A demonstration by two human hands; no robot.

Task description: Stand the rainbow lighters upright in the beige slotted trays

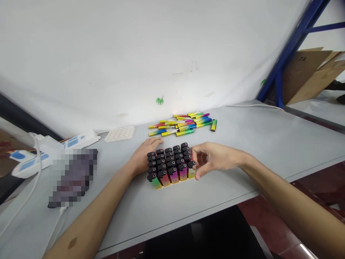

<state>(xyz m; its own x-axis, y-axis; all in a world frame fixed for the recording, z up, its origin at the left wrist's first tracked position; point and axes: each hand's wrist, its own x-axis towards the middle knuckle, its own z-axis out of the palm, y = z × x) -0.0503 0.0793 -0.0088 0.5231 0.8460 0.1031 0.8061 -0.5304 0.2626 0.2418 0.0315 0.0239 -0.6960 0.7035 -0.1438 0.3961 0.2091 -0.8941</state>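
Upright lighters with black tops and shiny coloured bodies stand packed in rows as a block [172, 174] on the grey table. My left hand [145, 154] lies along the block's left and far side, fingers stretched forward on the table. At the block's right side, my right hand [206, 156] has its thumb and curled fingers around the yellowish lighter [191, 171] at the near right corner. Part of that grip is hidden. Beyond my hands, a loose pile of shiny multicoloured lighters [179, 126] lies near the wall, with a single green-yellow lighter [214, 125] to its right.
A white textured tray-like sheet [120, 133] lies left of the pile. Further left are power strips [81, 140], cables and a blurred dark device [74, 178] with a cord. A blue metal frame [291, 50] and cardboard boxes [309, 75] stand at the right.
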